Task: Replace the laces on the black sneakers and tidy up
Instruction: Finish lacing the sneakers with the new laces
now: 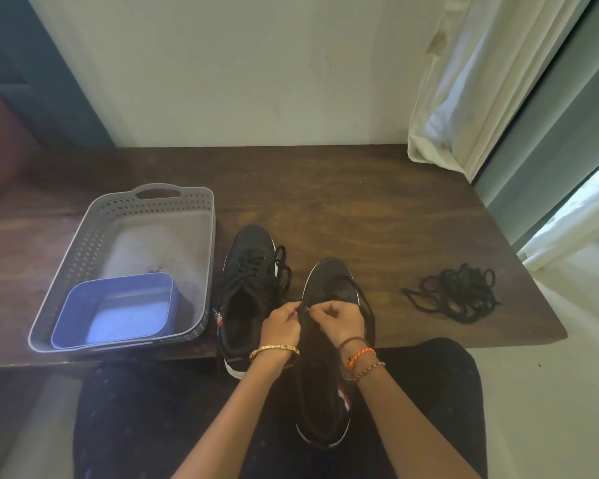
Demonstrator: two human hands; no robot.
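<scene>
A: Contents, left of frame?
B: Grey perforated basket point(94, 236) holding a blue tub point(118, 311), on the worktop point(360, 202).
A: Centre?
B: Laced sneaker point(248, 271). Beside it, the second sneaker point(329, 288); left hand point(280, 326) and right hand point(339, 318), fingers curled, pinch its lace point(365, 299).
A: Right?
B: Loose black laces point(455, 292), piled.

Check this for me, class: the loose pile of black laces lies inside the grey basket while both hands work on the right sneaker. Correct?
Not quite. The head view shows the laces on the table, right of the sneaker; the basket holds a blue tub. Both hands do work that sneaker.
</scene>
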